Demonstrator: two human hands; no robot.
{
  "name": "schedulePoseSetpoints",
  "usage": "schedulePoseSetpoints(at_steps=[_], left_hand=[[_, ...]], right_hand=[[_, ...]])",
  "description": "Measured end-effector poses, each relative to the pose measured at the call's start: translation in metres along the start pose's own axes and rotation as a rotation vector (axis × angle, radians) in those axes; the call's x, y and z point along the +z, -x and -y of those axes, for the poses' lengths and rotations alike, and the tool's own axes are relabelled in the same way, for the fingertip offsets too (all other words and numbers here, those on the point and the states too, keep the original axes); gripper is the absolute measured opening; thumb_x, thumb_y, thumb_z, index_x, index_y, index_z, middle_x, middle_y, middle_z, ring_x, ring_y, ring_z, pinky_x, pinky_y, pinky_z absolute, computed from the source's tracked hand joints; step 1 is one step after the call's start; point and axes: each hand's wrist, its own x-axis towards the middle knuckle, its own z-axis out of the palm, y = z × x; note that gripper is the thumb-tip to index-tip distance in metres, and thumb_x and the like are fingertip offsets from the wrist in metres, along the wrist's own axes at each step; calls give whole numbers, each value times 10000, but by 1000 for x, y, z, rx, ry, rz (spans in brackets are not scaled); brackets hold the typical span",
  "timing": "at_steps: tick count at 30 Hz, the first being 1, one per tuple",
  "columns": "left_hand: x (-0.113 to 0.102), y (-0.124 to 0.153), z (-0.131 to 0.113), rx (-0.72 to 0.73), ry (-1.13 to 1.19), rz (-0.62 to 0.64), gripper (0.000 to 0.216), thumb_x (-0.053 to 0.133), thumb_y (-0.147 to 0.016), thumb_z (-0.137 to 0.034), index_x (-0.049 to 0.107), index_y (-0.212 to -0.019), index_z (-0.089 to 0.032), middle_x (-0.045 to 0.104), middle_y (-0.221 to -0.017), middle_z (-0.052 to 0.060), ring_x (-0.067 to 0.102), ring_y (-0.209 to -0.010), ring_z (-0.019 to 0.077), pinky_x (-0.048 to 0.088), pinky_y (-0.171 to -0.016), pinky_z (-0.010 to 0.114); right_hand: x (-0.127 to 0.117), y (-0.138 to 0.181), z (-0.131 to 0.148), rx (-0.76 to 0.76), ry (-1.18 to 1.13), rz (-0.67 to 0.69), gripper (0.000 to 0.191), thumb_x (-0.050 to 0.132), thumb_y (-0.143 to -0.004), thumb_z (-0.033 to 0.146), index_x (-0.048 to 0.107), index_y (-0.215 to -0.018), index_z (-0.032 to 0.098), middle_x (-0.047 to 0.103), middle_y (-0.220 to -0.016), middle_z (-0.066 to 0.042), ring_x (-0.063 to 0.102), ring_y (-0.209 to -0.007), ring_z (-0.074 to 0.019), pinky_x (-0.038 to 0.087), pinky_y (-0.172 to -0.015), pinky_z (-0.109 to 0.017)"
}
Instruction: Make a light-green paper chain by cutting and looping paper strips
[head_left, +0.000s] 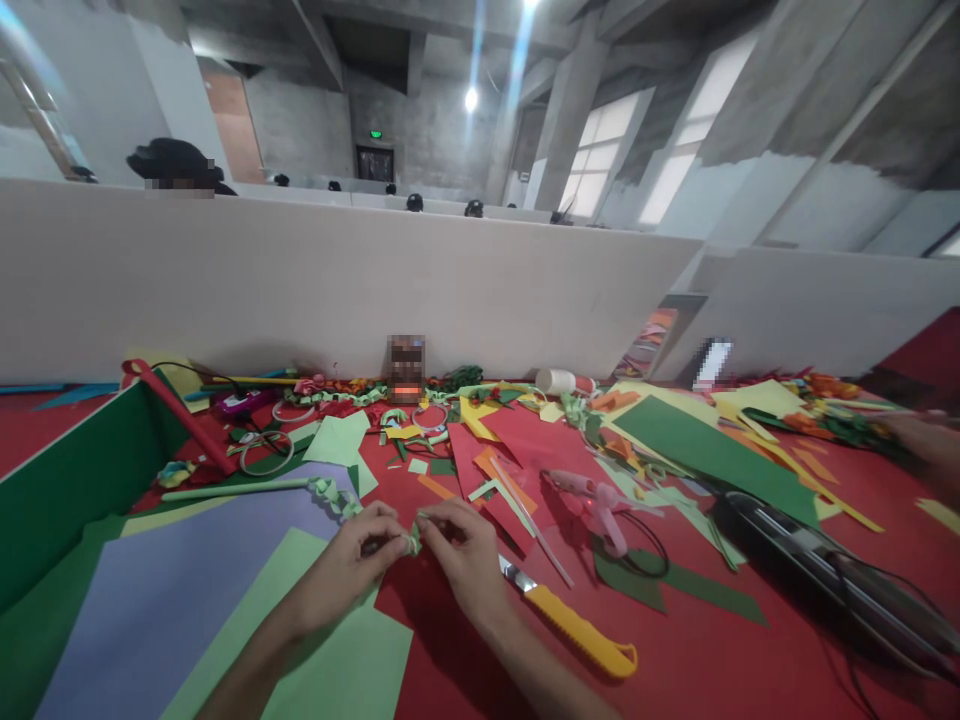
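Between my two hands is a small strip of light green paper point(414, 538), curled and partly hidden by the fingertips. My left hand point(367, 545) pinches its left side, over the edge of the light green sheet point(349, 640). On the other side my right hand point(457, 545) grips the strip with thumb and fingers, above the red tabletop point(442, 640). Just beyond my left hand lies a green stem point(240, 490) with curled paper leaves at its right end. A yellow-handled utility knife point(577, 625) rests to the right of my right hand, blade toward it.
A pink glue gun point(596, 500) with a black cord lies right of centre. Farther right is a long dark device point(795, 550) with cables. A green box point(90, 460) stands at left. Paper scraps and a phone point(406, 365) line the partition point(337, 285). Another person's hand point(926, 440) reaches in at right.
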Motion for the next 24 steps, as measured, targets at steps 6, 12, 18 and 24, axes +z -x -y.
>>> schedulePoseSetpoints(at_steps=[6,12,18,24], left_hand=[[5,4,7,-238,211,69,418,514,-973,-585,569,-846,-191,523,-626,-57,403,-440,75,323,-416,187],[9,9,3,-387,497,30,434,632,-897,-618,598,-990,-196,703,-871,40,636,-589,129,447,-412,184],[10,8,3,-395,706,13,384,801,-827,-478,684,-1005,-159,743,-987,92,694,-778,152,562,-661,242],[10,5,3,-374,714,43,396,823,-807,-473,741,-972,-123,775,-943,130,715,-796,168,556,-744,254]], right_hand=[[0,3,9,-125,78,70,125,665,-914,222,789,-903,232,727,-865,-41,661,-777,-181,499,-704,-271],[2,5,3,-151,64,67,137,667,-917,211,796,-959,231,749,-853,-39,690,-752,-174,522,-688,-258],[0,5,1,-168,54,52,218,646,-884,133,804,-984,245,747,-877,-41,696,-769,-173,528,-689,-255],[-1,2,0,-165,41,58,268,621,-860,90,807,-979,243,752,-890,-41,704,-787,-170,539,-711,-252]])
